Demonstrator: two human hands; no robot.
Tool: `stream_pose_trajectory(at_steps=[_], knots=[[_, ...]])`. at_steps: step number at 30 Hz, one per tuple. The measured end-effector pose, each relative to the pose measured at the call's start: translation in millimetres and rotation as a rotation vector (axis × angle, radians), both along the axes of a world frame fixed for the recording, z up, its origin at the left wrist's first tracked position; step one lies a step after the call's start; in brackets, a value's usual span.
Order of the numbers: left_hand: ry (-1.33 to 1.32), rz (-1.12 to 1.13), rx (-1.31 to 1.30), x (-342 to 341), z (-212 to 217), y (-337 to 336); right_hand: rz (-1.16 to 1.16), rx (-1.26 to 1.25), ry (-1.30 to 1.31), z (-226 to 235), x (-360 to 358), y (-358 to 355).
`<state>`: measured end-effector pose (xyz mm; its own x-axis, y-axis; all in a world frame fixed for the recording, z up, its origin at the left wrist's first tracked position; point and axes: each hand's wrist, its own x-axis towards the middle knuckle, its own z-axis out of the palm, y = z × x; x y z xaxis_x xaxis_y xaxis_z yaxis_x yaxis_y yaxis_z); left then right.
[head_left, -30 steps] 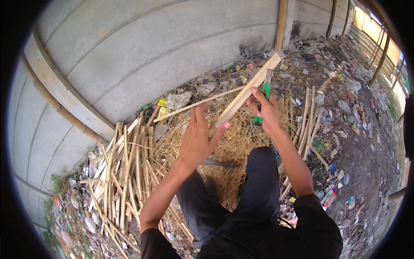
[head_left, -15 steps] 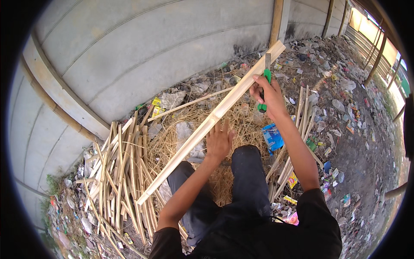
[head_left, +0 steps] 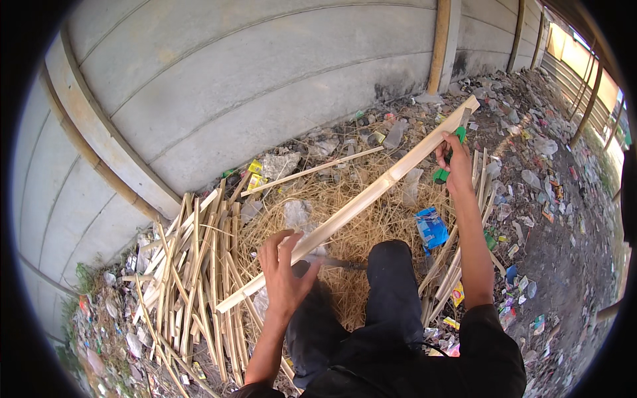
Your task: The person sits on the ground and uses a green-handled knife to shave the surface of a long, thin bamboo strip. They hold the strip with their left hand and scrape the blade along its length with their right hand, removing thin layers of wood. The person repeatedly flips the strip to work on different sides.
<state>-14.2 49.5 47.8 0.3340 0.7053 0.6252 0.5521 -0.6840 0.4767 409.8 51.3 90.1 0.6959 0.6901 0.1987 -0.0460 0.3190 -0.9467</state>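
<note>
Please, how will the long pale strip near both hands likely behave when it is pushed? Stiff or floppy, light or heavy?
Probably fairly stiff: the long pale strip spans from the right hand to the left hand without clear sag. It is perhaps light for its length, as it looks thin and narrow. Rolling seems unlikely, because its face looks flattish.

dark ground (head_left: 564, 259), straw-coloured shavings (head_left: 378, 222), heaped wooden strips (head_left: 192, 278), scattered plastic litter (head_left: 545, 146)

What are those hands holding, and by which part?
The right hand holds a knife by its green handle and a wooden strip near its upper end. The left hand is near the strip's lower end; its grip is unclear.
</note>
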Motion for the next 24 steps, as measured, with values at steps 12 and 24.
stream_pose_trajectory(at_steps=[12,24], knots=[[0.415,-0.102,-0.233,-107.5,-0.3,121.0,0.081,0.024,0.068,-10.4,23.2,6.6],[0.702,0.151,0.716,-68.8,253.9,158.8,0.12,-0.135,-0.679,-32.5,-56.3,37.8]])
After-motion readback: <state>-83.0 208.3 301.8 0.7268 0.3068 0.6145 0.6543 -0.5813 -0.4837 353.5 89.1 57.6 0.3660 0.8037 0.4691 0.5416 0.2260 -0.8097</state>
